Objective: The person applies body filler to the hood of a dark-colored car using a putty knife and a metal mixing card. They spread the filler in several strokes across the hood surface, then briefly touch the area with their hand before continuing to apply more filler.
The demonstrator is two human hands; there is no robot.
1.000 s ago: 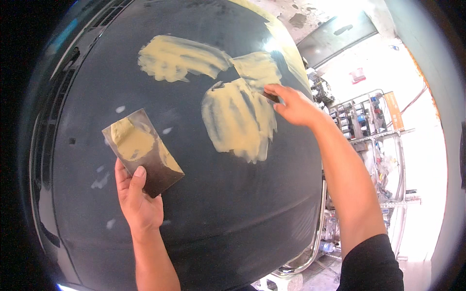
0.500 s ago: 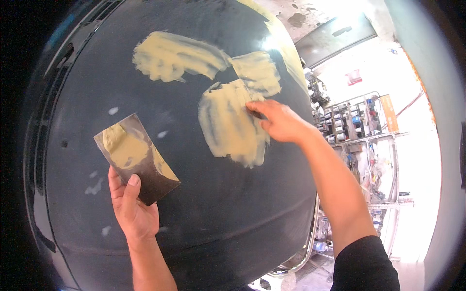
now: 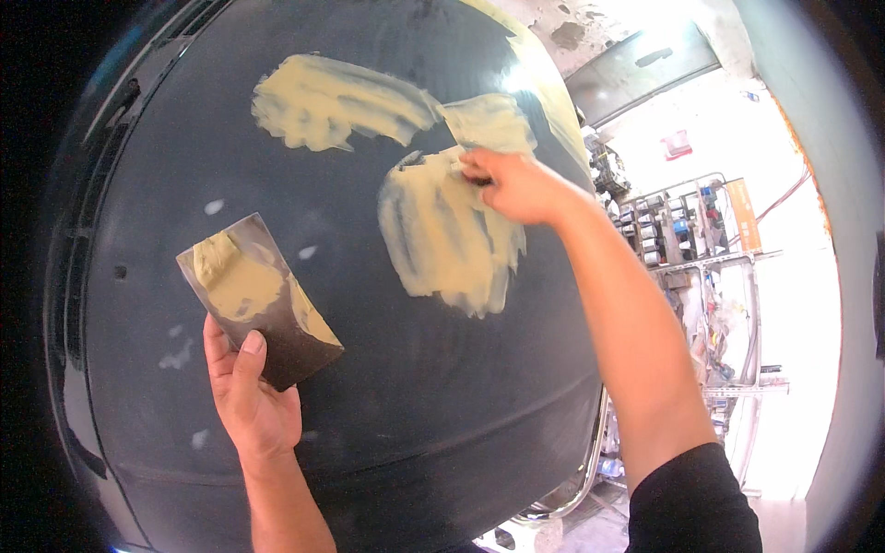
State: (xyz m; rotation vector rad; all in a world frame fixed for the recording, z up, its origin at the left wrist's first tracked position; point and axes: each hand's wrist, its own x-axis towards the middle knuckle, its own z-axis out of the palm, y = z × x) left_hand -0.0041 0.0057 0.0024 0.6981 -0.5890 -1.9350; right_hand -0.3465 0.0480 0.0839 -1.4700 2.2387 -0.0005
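A dark, rectangular plate is gripped by the left hand, with the thumb laid on its face and the fingers wrapped behind. The plate is held tilted above the left part of a black vehicle panel. Yellowish paste is spread over its upper half, with a thicker lump at the upper left corner and a strip along the right edge.

The right hand is placed at the upper edge of the large lower patch on the panel. Its fingers are bent and drawn close together over a small dark tool, which is mostly hidden and blurred.

Two further patches of paste are noted: a long one to the upper left, and a smaller one just above the right hand. Streaks of the dark surface are seen through all three. Pale spots are found near the plate. A black sleeve is worn on the right arm. Beyond the panel, a metal rack is loaded with assorted items.
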